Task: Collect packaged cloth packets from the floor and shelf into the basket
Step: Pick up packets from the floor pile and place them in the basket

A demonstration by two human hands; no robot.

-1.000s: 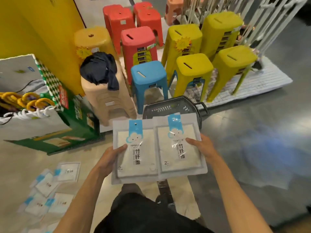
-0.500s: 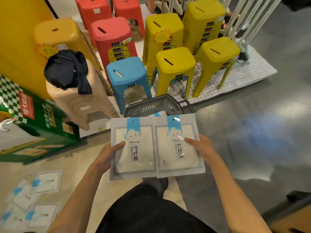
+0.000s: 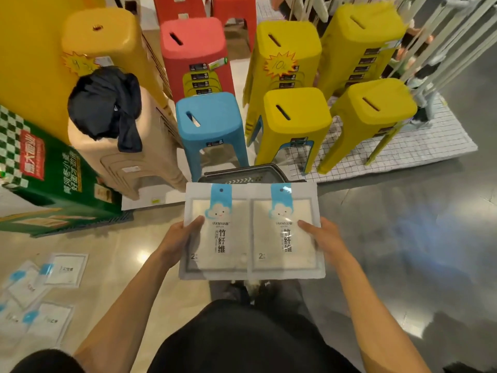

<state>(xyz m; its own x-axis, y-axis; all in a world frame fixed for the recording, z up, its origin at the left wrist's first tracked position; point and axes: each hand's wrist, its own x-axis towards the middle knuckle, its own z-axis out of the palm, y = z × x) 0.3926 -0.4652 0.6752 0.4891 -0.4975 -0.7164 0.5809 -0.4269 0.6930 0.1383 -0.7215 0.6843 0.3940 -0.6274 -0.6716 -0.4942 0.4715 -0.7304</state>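
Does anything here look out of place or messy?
Yes. Several cloth packets lie scattered on the floor at lower left, overlapping at odd angles, and a black garment is slumped over the beige stool stack.

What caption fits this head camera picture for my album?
Left hand and right hand hold two cloth packets by the basket.

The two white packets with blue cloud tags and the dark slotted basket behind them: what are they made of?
White packets: probably glossy clear plastic film over pale cloth, given glare on their faces. Dark slotted basket: likely hard matte plastic, given moulded rim slots.
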